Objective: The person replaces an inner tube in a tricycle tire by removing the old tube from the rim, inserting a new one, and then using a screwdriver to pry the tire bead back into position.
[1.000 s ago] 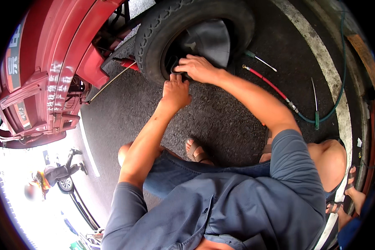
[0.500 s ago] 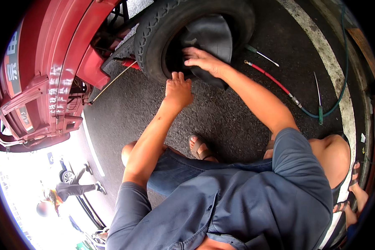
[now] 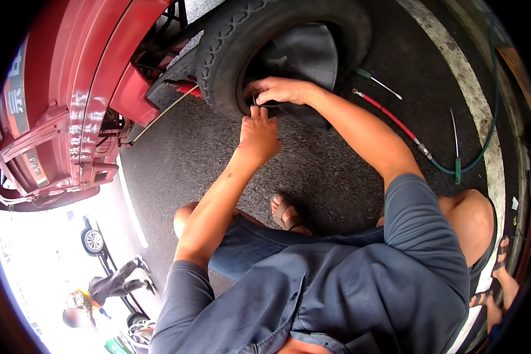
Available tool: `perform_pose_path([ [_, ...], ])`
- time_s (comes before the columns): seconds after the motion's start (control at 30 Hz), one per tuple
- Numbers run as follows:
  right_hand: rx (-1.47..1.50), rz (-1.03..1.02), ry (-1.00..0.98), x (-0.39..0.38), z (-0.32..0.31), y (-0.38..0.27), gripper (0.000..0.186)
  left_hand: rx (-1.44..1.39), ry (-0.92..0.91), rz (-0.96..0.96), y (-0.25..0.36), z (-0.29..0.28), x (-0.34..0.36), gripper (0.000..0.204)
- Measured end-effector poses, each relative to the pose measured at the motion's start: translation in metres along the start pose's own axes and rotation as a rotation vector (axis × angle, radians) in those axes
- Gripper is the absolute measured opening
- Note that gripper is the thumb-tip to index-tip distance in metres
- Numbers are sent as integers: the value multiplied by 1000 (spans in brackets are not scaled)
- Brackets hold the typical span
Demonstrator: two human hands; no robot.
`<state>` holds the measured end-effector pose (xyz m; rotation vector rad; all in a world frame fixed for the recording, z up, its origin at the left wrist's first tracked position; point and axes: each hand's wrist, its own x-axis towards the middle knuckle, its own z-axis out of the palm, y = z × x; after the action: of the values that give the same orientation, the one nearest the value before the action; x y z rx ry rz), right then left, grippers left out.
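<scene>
A black tyre (image 3: 224, 53) stands by the red vehicle, with a sheet-like piece of dark rubber (image 3: 304, 50) inside its opening. My left hand (image 3: 259, 133) has its fingers curled over the tyre's inner edge nearest me. My right hand (image 3: 286, 91) reaches into the opening just above the left, fingers bent near the bead around a dark item that I cannot make out.
A red vehicle (image 3: 59, 94) fills the left, with a thin rod (image 3: 162, 115) at its jack. Two screwdrivers (image 3: 457, 168) and a red-and-green hose (image 3: 395, 124) lie right. A walking person (image 3: 115, 283) is lower left; another person's feet (image 3: 501, 283) are at far right.
My right hand pulled back from the bead, fingers apart, then returned to it with fingers bent. My left hand shifted slightly right. The distant person moved along the street.
</scene>
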<state>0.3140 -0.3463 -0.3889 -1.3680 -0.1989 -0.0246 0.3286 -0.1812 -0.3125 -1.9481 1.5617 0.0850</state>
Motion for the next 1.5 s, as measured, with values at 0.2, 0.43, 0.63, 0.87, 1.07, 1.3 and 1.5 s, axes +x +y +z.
perform_pose_path([
  [0.2, 42, 67, 52, -6, 6, 10, 50, -25, -29, 11, -3, -1, 0, 53],
  [0.43, -548, 225, 12, 38, 6, 9, 44, -34, -64, -13, 3, -12, 6, 56],
  [0.63, -373, -50, 534, 23, 25, 35, 41, -7, -110, 27, -2, -15, 11, 57],
  [0.87, -550, -345, 995, -90, 108, 47, 22, -116, 177, -5, -11, -2, 11, 49],
  [1.07, 1111, 411, 694, -121, 93, 108, 65, -242, 232, -64, -11, 0, 24, 56],
  [1.3, 1442, 254, 738, -100, 31, 111, 66, -398, 423, -38, -14, 4, 15, 69],
  [1.5, 690, 220, 1224, -80, 14, 113, 42, -391, 464, -65, -15, 10, 15, 63],
])
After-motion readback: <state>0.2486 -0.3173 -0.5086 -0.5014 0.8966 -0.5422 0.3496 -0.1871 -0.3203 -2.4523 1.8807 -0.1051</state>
